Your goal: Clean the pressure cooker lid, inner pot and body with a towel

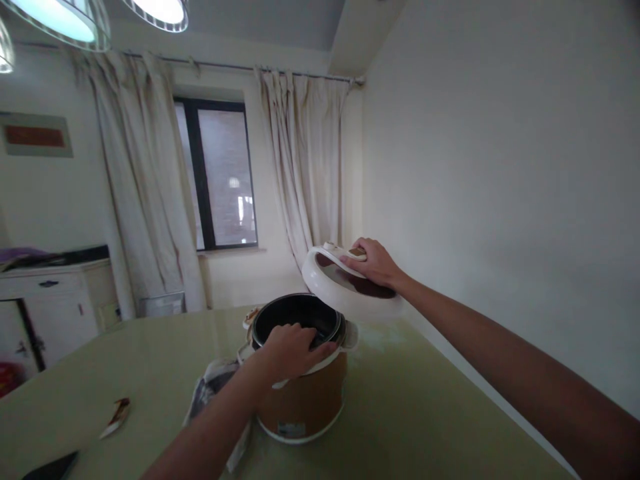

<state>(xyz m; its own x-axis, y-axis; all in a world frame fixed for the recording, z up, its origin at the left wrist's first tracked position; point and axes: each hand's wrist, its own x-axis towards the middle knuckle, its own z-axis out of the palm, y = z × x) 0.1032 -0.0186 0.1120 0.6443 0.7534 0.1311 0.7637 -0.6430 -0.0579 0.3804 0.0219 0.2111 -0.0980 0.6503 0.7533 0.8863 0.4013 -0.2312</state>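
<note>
On the table stands an electric cooker with a brown body [305, 403] and white trim. Its black inner pot [283, 309] sits inside with the top uncovered. My right hand [374, 262] grips the white-and-brown lid [323, 277] at its handle, holding it tilted above the cooker's right side. My left hand [295, 350] is at the pot's near rim, fingers curled over into the pot and the thumb pointing right. Whatever those fingers hold is hidden. A crumpled grey-and-white cloth [213, 380] lies against the cooker's left side, partly behind my left forearm.
A pale green table [165, 347] spreads beneath the cooker. On its left lie a small brown-and-white object [117, 417] and a dark flat object [53, 467]. A white cabinet [60, 293] stands beyond. The wall [500, 200] runs along the table's right edge.
</note>
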